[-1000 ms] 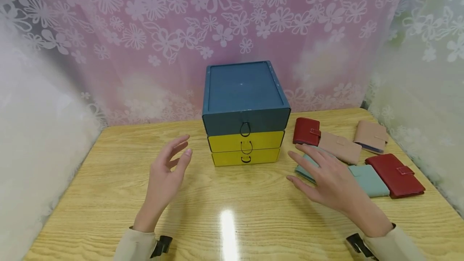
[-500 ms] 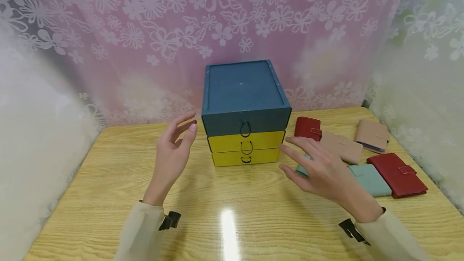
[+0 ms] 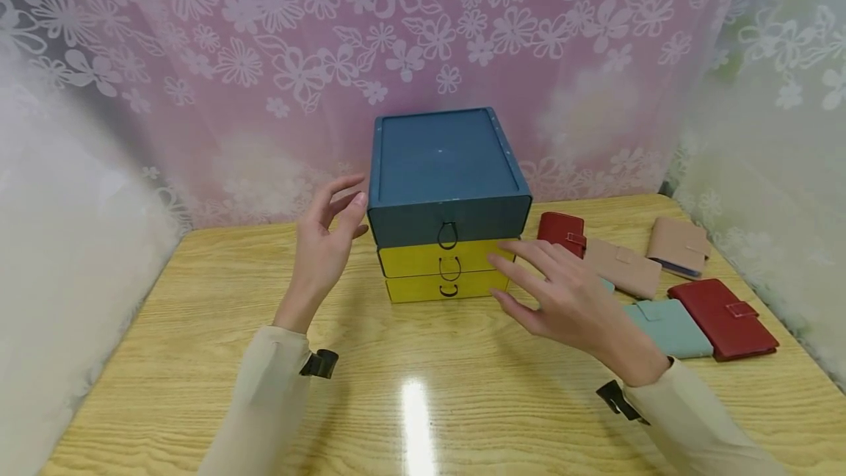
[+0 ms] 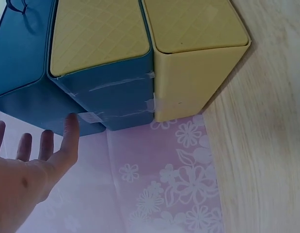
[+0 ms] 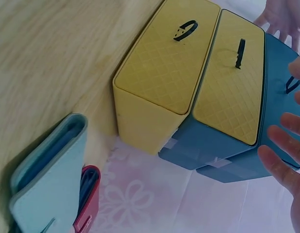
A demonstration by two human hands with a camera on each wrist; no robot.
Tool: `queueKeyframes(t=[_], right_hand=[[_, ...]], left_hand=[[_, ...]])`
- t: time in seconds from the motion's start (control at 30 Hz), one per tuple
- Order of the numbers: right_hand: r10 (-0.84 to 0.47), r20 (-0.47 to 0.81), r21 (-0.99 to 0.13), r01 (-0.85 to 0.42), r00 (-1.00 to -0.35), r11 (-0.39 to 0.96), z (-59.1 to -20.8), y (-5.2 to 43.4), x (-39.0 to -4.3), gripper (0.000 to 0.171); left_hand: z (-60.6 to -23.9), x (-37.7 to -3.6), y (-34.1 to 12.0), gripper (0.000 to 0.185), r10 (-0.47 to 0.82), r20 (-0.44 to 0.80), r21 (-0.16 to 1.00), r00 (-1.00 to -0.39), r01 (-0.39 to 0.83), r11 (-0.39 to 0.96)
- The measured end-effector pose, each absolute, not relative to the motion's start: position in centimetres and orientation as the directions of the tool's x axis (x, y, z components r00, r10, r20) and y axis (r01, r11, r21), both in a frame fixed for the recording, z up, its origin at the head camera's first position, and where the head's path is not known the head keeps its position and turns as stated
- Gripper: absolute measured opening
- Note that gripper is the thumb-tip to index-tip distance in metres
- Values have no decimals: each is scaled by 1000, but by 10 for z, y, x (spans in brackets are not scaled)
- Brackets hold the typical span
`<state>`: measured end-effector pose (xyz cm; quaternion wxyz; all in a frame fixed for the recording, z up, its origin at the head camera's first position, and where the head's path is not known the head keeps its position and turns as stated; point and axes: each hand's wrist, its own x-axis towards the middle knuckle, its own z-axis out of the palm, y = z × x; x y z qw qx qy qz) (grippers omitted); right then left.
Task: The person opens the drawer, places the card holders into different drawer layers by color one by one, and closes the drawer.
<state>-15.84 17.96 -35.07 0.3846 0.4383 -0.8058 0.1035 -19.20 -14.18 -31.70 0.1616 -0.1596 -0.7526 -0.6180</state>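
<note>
I have the drawer stack near the middle of the surface's far edge, all closed; wallets lie outside, toward the right edge; left hand and right hand apart, fingers loosely spread, gripping nothing, contact unclear; I judge work barely begun.

The wood-grain table bears a three-tier drawer stack near its far edge. Right of the stack lie a small red wallet, a mint wallet before it, a long beige wallet beside it, another mint wallet, a large red wallet alongside, and a short beige wallet toward the right edge.
</note>
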Motion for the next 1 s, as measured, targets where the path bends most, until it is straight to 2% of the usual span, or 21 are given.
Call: queueKeyframes(t=[0.57, 1.0], right_hand=[[-598, 787, 270, -788, -151, 554, -335, 154, -172, 34], [-587, 801, 281, -791, -119, 544, -329, 138, -181, 27]], left_hand=[[-305, -212, -138, 37, 104, 401, 888, -910, 414, 198], [-309, -221, -139, 37, 128, 369, 900, -920, 388, 196]])
